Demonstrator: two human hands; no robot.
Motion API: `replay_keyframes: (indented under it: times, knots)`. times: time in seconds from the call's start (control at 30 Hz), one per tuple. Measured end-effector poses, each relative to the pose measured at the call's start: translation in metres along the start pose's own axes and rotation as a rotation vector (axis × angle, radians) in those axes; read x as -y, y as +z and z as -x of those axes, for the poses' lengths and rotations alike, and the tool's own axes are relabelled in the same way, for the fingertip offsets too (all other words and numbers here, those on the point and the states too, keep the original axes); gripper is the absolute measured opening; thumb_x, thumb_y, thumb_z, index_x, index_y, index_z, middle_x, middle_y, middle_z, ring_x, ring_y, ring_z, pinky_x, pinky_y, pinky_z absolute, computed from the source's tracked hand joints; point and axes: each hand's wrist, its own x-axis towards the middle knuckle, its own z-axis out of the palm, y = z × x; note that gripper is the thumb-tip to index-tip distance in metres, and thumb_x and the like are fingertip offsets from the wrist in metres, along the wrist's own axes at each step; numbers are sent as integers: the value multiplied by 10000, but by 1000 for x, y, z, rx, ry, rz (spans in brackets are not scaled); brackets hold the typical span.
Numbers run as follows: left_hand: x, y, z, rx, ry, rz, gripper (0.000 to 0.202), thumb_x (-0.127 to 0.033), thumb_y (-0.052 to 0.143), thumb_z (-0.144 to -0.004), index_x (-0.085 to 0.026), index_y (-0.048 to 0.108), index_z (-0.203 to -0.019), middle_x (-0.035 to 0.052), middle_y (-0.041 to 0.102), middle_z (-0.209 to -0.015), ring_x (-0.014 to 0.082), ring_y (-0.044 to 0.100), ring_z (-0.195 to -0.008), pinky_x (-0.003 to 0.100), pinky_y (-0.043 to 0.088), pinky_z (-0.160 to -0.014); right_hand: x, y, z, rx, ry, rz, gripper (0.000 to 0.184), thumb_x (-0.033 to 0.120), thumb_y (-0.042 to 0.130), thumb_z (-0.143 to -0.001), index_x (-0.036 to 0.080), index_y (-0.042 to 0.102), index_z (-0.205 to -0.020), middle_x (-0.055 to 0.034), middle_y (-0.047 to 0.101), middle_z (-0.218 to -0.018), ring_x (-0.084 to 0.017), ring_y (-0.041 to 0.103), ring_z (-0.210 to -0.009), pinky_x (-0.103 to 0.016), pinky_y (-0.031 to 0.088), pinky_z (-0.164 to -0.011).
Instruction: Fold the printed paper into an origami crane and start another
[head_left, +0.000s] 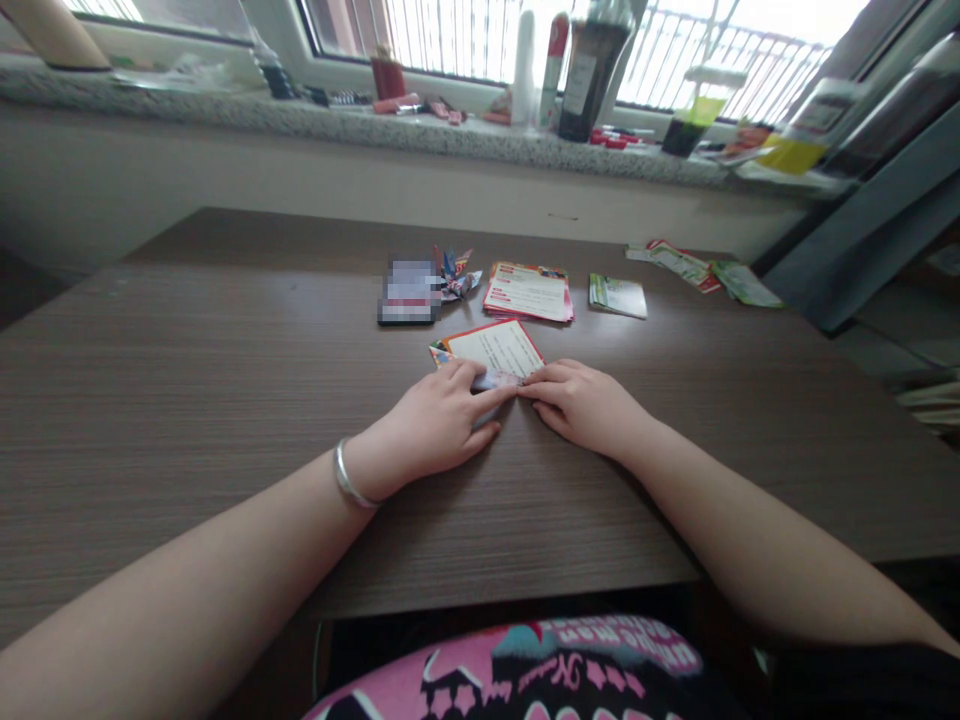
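A printed paper sheet (499, 347) with a red border lies on the table, its near edge folded up. My left hand (439, 420), with a silver bangle at the wrist, holds the sheet's near left side, index finger stretched along the fold and thumb below it. At the right end of the fold, my right hand (581, 402) has its fingers closed on the paper's edge, the fingertips meeting my left index finger. The fingers hide part of the folded edge.
Behind the sheet are a phone (407, 292), a folded paper piece (456, 278), a stack of printed sheets (529, 292) and a small green-and-white stack (617, 296). Paper strips (684, 265) lie at the back right. Bottles (592, 75) stand on the windowsill (465, 135).
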Motion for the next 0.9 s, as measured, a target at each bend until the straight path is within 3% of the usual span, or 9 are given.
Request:
replay_keyframes:
  times: [0.3,0.63,0.9]
  knots:
    - [-3,-3,-1,-18,-14,-8,435,-378,463,-946,-263,515,-1362,140,528,-1240,292,511,-1168,451,442,-1015,9,-6,-3,50,87,65,317,228,439,-943,223,705,-1115,-65,681,-1151,-214,582,-1043,-323,457,-899]
    - [0,-9,1,56,5,-39,423,-325,368,-984,-243,495,-1379,130,540,-1290,278,534,-1195,430,462,-1010,12,-11,-3,81,119,80,330,218,451,-930,248,713,-1130,-45,681,-1174,-212,587,-1016,-321,464,-882]
    - [4,-22,6,128,-32,-43,391,-266,408,-954,-239,561,-1312,107,584,-1272,252,561,-1184,414,441,-1038,14,-14,-2,90,131,96,334,222,455,-926,257,714,-1134,-40,677,-1190,-217,585,-1011,-327,473,-850]
